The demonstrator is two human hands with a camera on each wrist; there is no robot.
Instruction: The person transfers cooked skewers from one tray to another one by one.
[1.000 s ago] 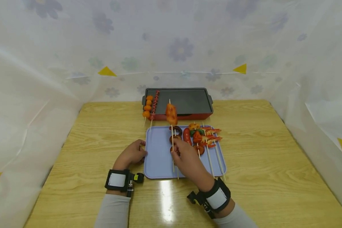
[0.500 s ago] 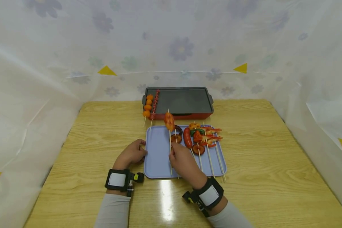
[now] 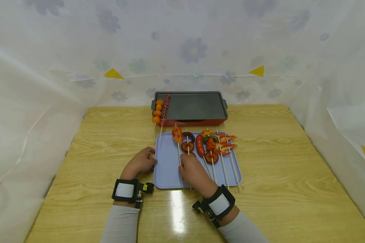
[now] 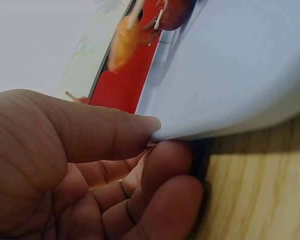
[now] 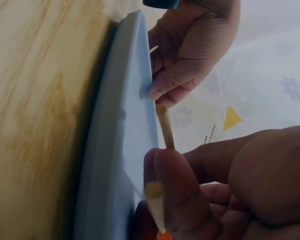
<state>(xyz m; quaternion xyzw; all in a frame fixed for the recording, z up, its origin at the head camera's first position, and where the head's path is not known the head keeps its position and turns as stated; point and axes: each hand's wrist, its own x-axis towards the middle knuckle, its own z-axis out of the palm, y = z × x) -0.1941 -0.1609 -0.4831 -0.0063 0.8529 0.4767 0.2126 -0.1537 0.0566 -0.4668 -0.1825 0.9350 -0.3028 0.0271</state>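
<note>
My left hand (image 3: 141, 162) pinches the left rim of the lilac tray (image 3: 167, 175). In the left wrist view its thumb (image 4: 115, 134) lies on top of the rim and its fingers curl below. My right hand (image 3: 196, 170) pinches the stick of a skewer with an orange-brown piece like a chicken wing (image 3: 177, 134), low over the tray's left part. Just right of it lies a skewer with a dark curled piece and mushroom slices (image 3: 187, 146). A sausage skewer (image 3: 199, 146), a mixed vegetable skewer (image 3: 211, 145) and shrimp skewers (image 3: 226, 145) fill the tray's right side.
Behind the tray stands a red griddle with a dark plate (image 3: 197, 105). On its left end rest a skewer of orange balls (image 3: 157, 113) and a thin red skewer (image 3: 165, 109), their sticks reaching out toward the tray. The wooden table (image 3: 276, 152) meets a flowered plastic sheet (image 3: 193, 50).
My right hand has brought the wing skewer down and leftward, from in front of the griddle to low over the tray, left of the mushroom skewer. My left hand has stayed at the rim.
</note>
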